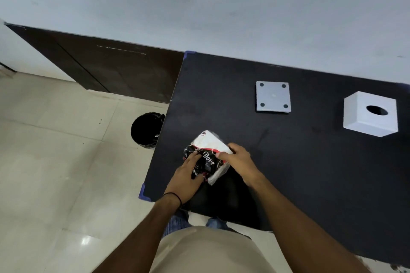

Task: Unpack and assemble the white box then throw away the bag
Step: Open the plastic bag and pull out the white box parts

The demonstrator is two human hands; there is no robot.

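A black, red and white printed plastic bag (pixel 208 139) with white contents lies near the left front of the black table (pixel 310 173). My left hand (pixel 188 175) presses on the bag's dark printed side with fingers gripping it. My right hand (pixel 239 159) grips the bag's right edge. Farther back sits a flat white square plate (pixel 273 96) with a dark dot in each corner. At the right stands the white box shell (pixel 370 114) with a round hole in its top.
A black-lined waste bin (pixel 145 129) stands on the tiled floor just left of the table. A dark wooden panel (pixel 106 66) runs along the wall behind. The table's left corners carry blue tape. The wall borders the table's far edge.
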